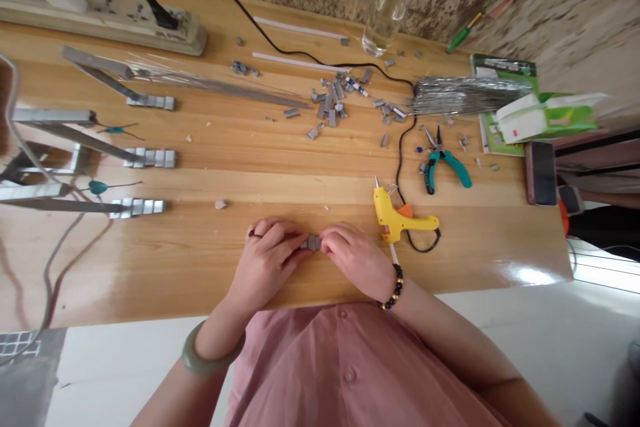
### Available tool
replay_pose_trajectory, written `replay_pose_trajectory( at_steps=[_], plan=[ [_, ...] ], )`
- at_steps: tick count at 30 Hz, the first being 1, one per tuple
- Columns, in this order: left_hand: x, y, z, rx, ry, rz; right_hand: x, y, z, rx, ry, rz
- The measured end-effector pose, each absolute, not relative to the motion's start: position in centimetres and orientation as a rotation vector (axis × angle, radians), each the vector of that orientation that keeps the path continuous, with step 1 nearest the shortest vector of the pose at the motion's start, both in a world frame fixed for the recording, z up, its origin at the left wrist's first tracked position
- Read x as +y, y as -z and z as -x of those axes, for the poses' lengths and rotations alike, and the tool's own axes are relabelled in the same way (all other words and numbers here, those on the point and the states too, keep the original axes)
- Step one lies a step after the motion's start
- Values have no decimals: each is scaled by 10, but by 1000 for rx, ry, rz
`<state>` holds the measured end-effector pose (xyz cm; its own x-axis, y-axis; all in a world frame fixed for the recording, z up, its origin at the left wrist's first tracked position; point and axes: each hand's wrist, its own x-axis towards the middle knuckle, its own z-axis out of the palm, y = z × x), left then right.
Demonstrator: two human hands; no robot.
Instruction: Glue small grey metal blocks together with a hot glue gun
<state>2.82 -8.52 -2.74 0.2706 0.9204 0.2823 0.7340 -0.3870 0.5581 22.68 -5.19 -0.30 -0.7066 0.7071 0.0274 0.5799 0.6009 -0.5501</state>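
Observation:
A small grey block piece is held between my hands just above the wooden table's front edge. My left hand, with a ring and a green bangle on its wrist, pinches the left end. The fingers of my right hand close on the right end; a dark beaded bracelet is on that wrist. Right of my right hand lies a yellow glue gun. Farther back is a pile of small grey pieces. Teal-handled pliers lie beyond the glue gun.
Three grey angled frames with segmented blocks stand at left. A power strip and black cable are behind. Thin wires, a clear bottle, a green-white packet and a phone sit to the right.

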Motion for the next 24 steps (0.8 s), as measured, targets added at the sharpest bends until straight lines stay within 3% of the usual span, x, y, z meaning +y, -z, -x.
replay_pose_trajectory(
  at_steps=[24],
  plan=[
    [-83, 32, -25, 1486, -863, -2304, -93, 3, -241, -2390, -805, 1155]
  ],
)
